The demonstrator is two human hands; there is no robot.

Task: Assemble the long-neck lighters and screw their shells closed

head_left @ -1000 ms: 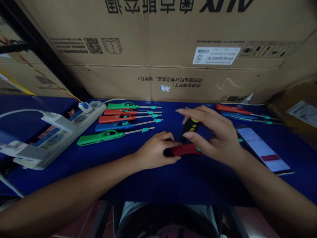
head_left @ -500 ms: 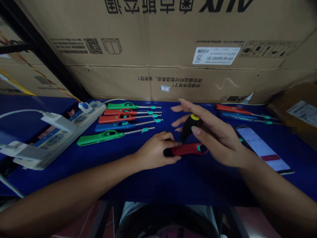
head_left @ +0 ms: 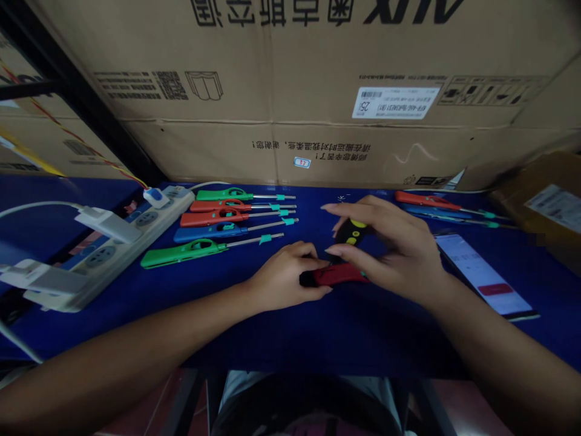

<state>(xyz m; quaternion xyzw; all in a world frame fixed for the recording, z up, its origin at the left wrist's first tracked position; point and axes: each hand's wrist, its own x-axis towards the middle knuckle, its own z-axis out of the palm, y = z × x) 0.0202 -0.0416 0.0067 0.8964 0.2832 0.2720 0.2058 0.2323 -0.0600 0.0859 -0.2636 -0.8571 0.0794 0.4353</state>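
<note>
My left hand (head_left: 293, 277) is closed on the black end of a red lighter handle (head_left: 338, 275), holding it flat on the blue table. My right hand (head_left: 394, 248) curls thumb and fingers around a short screwdriver (head_left: 348, 235) with a black and yellow grip. The screwdriver stands tilted over the lighter handle, close to my left fingertips; where its tip touches is hidden. My right thumb covers part of the red lighter handle's right end.
Several long-necked lighters, among them a green lighter (head_left: 184, 253) and a blue lighter (head_left: 211, 232), lie left of centre. A power strip (head_left: 118, 257) with plugs is further left. More lighters, including a red one (head_left: 424, 200), and a phone (head_left: 485, 272) lie right. Cardboard boxes (head_left: 227, 145) stand behind.
My right hand has turned and its fingers have drawn in around the screwdriver, whose grip has rotated and tipped. My left hand and the red lighter handle have stayed in place.
</note>
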